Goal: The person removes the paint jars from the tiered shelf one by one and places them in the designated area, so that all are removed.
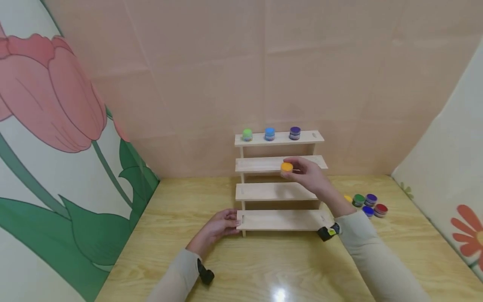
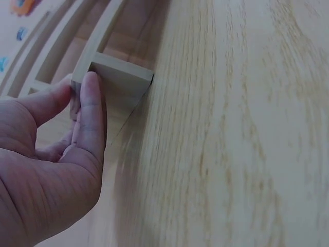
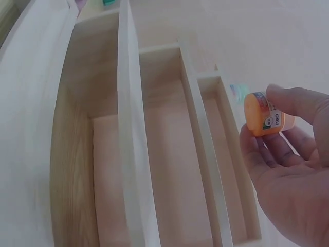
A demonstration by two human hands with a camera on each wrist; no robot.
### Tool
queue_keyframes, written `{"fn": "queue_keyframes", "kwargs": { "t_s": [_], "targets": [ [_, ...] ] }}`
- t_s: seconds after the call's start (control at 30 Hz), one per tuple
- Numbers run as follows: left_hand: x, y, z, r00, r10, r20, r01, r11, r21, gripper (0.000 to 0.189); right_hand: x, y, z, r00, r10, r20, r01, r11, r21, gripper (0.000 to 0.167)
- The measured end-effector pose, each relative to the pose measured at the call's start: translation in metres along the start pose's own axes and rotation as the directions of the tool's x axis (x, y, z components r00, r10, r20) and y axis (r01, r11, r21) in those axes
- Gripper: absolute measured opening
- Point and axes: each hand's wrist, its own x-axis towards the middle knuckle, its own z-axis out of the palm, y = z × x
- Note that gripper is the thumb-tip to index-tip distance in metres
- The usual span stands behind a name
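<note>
A stepped wooden rack [image 1: 279, 220] with several shelves stands on the table against the back wall. My left hand [image 1: 220, 224] pinches the left end of its lowest shelf, thumb above and fingers below in the left wrist view [image 2: 61, 154]. My right hand [image 1: 311, 176] holds a small jar with an orange lid [image 1: 286, 167] between thumb and fingers, over the second shelf from the top in the head view. A printed label shows on this orange jar [image 3: 264, 113] in the right wrist view. On the top shelf sit a light green jar [image 1: 247, 134], a light blue jar [image 1: 269, 134] and a purple jar [image 1: 295, 133].
Right of the rack, several jars stand grouped on the table [image 1: 264, 264]: a green one [image 1: 358, 200], a purple one [image 1: 371, 199], a blue one [image 1: 367, 211], a red one [image 1: 380, 210] and a yellow one [image 1: 347, 198], partly behind my right forearm. Flower-printed panels flank both sides.
</note>
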Motion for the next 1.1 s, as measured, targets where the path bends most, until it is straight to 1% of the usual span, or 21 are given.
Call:
{"fn": "queue_keyframes", "kwargs": {
  "t_s": [0.17, 0.4, 0.57, 0.7, 0.83, 0.93, 1.1],
  "targets": [
    [0.000, 0.003, 0.000, 1.000, -0.012, -0.011, 0.012, 1.000, 0.011, 0.058, -0.016, 0.012, -0.020, 1.000, 0.020, 0.011, -0.020, 1.000, 0.012, 0.059],
    [0.002, 0.003, 0.000, 1.000, -0.021, -0.011, 0.021, 1.000, 0.001, 0.060, -0.039, 0.027, -0.044, 0.997, 0.074, 0.012, -0.074, 0.995, -0.060, 0.063],
    [0.001, 0.003, -0.001, 1.000, -0.023, -0.007, 0.023, 1.000, 0.007, 0.059, -0.052, 0.034, -0.057, 0.996, 0.089, 0.001, -0.089, 0.992, -0.095, 0.066],
    [0.001, 0.004, -0.002, 1.000, -0.022, -0.008, 0.022, 1.000, 0.012, 0.058, -0.062, 0.041, -0.067, 0.998, 0.062, -0.010, -0.063, 0.991, -0.120, 0.062],
    [0.001, 0.004, -0.003, 1.000, -0.028, 0.002, 0.028, 1.000, 0.013, 0.057, -0.071, 0.052, -0.075, 0.999, 0.030, -0.026, -0.033, 0.991, -0.128, 0.057],
    [0.001, 0.004, -0.003, 1.000, -0.028, 0.013, 0.028, 1.000, 0.013, 0.058, -0.078, 0.061, -0.082, 0.999, 0.045, -0.028, -0.048, 0.990, -0.135, 0.057],
    [0.002, 0.004, -0.002, 1.000, -0.024, 0.017, 0.024, 1.000, 0.012, 0.058, -0.089, 0.072, -0.096, 0.997, 0.073, -0.028, -0.076, 0.980, -0.182, 0.061]
  ]
}}
